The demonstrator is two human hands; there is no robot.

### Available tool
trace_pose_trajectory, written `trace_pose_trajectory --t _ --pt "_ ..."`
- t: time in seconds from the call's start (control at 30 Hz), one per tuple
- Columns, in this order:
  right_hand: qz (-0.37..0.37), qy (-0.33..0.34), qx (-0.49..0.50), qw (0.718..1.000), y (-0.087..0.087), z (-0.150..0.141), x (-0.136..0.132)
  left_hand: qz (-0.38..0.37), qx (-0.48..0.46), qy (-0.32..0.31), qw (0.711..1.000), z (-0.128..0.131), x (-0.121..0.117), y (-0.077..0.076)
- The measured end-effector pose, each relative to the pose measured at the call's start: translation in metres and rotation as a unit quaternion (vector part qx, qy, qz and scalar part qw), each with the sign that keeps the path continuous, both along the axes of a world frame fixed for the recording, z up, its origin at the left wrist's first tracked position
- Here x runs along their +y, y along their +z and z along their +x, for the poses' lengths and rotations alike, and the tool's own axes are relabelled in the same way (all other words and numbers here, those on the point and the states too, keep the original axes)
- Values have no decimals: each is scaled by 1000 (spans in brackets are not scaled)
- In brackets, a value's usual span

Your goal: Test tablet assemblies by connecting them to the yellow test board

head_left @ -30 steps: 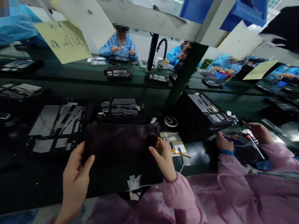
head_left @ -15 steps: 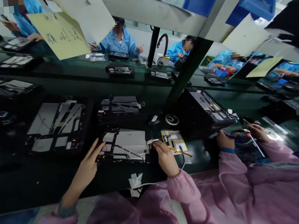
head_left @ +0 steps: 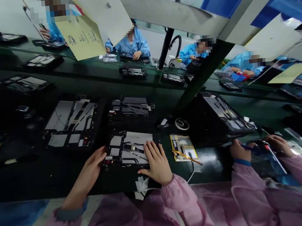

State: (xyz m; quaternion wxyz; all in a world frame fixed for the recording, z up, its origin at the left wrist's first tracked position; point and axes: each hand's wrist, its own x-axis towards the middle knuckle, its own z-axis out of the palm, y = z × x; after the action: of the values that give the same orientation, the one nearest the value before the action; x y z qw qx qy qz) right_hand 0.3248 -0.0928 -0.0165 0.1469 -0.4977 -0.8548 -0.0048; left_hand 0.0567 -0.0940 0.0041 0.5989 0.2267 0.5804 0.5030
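Observation:
An opened tablet-like device [head_left: 130, 141], a black frame with pale battery-like plates and dark ribbon strips, lies flat on the dark green bench before me. My right hand [head_left: 158, 164] rests on its right part, palm down and fingers spread, hiding that corner. At the device's lower left edge is my left hand [head_left: 91, 168], its fingers stretched out and close together, the tips at the black frame. Neither hand grips anything. Just right of the device lies a yellow-edged board [head_left: 180, 142] with an orange strip across it.
Stacks of similar devices [head_left: 70, 116] stand behind and left, with another tall stack [head_left: 221, 114] at right. A white tape roll [head_left: 181, 124] and crumpled white paper [head_left: 142, 183] lie nearby. A co-worker's hands [head_left: 240, 151] work at my right. A slanted post [head_left: 191, 83] rises behind.
My right hand has moved from the device's right edge and a small white piece onto its top, fingers now spread flat. My left hand has shifted down along the left edge. The view has swung left.

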Motion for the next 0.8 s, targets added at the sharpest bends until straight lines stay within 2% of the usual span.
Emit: trace_pose_trajectory --t 0.13,0.2,0.27,0.33,0.4,0.47,0.53,0.6,0.67,0.73,0.8 --pt "6 52 7 999 3 5 -2 -24 -104 -50 993 17 -2 11" --pt "17 75 5 997 7 3 -7 -20 -109 -53 992 27 -11 16" --pt "47 76 1 996 17 -2 -14 6 -86 -35 996 34 -21 29" --pt "99 51 -1 994 36 -6 -17 52 -58 -22 997 40 -23 51" --pt "156 23 1 988 64 -6 -8 111 -54 -27 992 43 -12 79" --pt "203 17 6 979 97 0 20 195 -99 -52 974 46 12 104" --pt "243 21 12 970 128 10 69 285 -168 -83 940 49 42 114" --pt "218 13 -10 976 150 21 133 315 -172 -97 928 51 67 104" --pt "164 1 -39 986 160 31 202 271 -144 -113 945 53 80 77" --pt "77 -13 -76 994 156 37 266 192 -115 -192 956 55 81 44" --pt "-24 -55 -122 991 139 41 315 153 -74 -306 937 55 77 17"
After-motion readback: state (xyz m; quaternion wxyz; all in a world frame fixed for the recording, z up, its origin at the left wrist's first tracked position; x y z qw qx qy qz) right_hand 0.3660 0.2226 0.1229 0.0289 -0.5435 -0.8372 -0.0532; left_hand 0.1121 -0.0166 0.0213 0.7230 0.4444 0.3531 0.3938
